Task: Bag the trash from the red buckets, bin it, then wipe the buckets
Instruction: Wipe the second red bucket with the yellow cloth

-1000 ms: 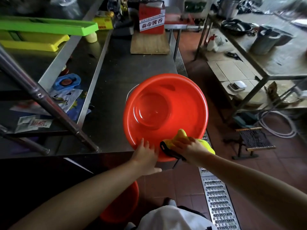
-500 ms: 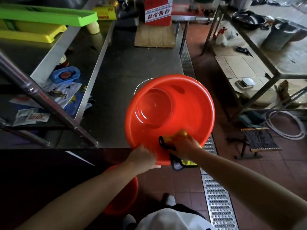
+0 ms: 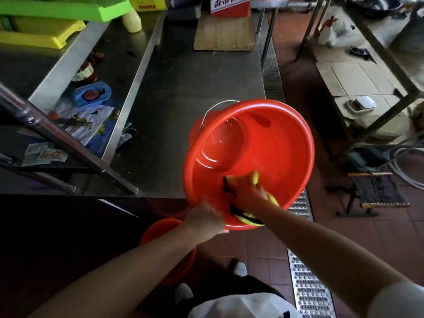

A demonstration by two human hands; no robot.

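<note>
A red bucket (image 3: pixel 282 143) with a thin metal handle rests tilted toward me at the near right corner of the steel table (image 3: pixel 183 92); its inside looks empty. My left hand (image 3: pixel 205 218) grips its near rim. My right hand (image 3: pixel 246 191) is inside the bucket, pressing a yellow cloth with black edging (image 3: pixel 254 177) against the near inner wall. A second red bucket (image 3: pixel 160 228) stands on the floor below the table edge, mostly hidden by my left arm.
A wooden board (image 3: pixel 223 34) and a red box (image 3: pixel 229 4) sit at the table's far end. Green and yellow trays (image 3: pixel 46 24), jars and packets fill the left shelves. A floor drain grate (image 3: pixel 305 283) runs on the right, beside a metal rack (image 3: pixel 376 72) and a small stool (image 3: pixel 376 191).
My right hand with the cloth has moved from the bucket's near rim down into the bucket along the inner wall. My left hand keeps its hold on the rim.
</note>
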